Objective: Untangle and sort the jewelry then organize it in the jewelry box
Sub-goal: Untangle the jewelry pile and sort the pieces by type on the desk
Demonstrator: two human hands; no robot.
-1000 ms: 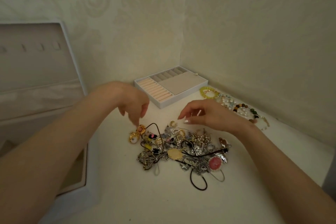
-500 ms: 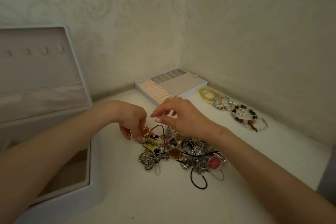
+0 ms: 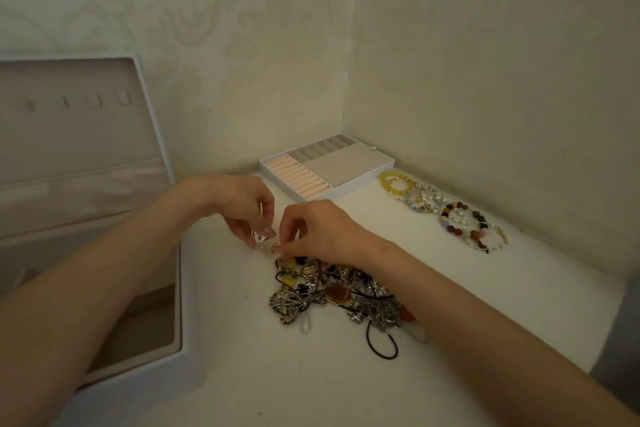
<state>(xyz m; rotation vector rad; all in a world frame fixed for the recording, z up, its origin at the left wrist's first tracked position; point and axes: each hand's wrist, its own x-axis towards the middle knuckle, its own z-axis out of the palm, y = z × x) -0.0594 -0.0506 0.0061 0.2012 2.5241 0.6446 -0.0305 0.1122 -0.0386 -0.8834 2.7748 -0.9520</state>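
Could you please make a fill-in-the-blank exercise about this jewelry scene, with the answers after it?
1. The beaded bracelets lie in a row to the ______ of the tangled pile.
2. The lid of the jewelry box is ______, not shut.
3. The tray sits in the ______ where the two walls meet.
4. The yellow-green bracelet is the one nearest the ______.

Missing words: right; open; corner; tray.

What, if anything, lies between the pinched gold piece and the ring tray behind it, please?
Nothing visible: only bare table separates the gold piece from the tray; the tangled pile lies nearer the person.
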